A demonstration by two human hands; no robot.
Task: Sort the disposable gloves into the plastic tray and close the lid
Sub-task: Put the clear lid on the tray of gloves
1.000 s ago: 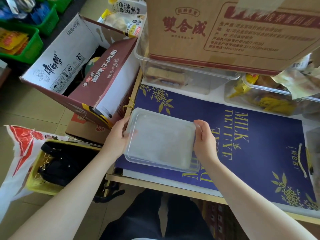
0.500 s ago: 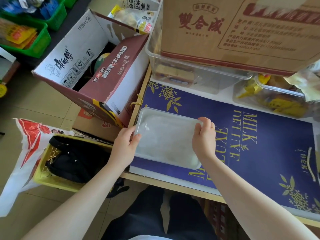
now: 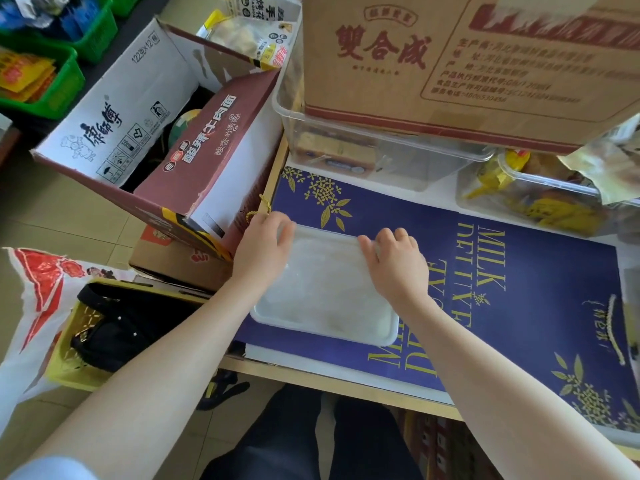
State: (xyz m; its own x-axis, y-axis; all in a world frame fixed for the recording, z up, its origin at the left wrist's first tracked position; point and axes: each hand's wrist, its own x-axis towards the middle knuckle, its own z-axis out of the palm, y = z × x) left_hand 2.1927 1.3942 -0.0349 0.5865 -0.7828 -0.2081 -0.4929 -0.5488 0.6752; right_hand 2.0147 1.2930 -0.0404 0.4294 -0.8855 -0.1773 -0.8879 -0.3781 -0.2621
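The left hand [image 3: 265, 245] rests on the far left corner of the plastic tray [image 3: 325, 299], fingers bent over the rim and pressing down on the lid [image 3: 322, 271]. The right hand [image 3: 394, 263] lies on the far right corner of the same tray, fingers curled over its far edge, palm on the lid. Both hands grasp the tray at its far corners. The lid sits on the tray; whether it is fully snapped shut I cannot tell. Through the cloudy plastic the contents look whitish and flat, too blurred to make out as gloves.

The tray lies flat on a dark blue gift box [image 3: 519, 306] with gold lettering and leaf prints, which covers most of the worktop [image 3: 311, 374]. The tray is near the worktop's front left corner, its long side running along the front edge.

Along the back edge stands a clear plastic bin [image 3: 381, 157] with a brown cardboard carton [image 3: 450, 64] on top of it. At the back right is another clear container [image 3: 540, 199] holding yellow packets.

Off the left edge, an open noodle carton [image 3: 166, 140] leans against the worktop. On the floor below it sit a yellow basket [image 3: 65, 362] with a black bag inside and a white-and-red plastic bag [image 3: 31, 299]. Green baskets [image 3: 62, 88] stand at the far left.
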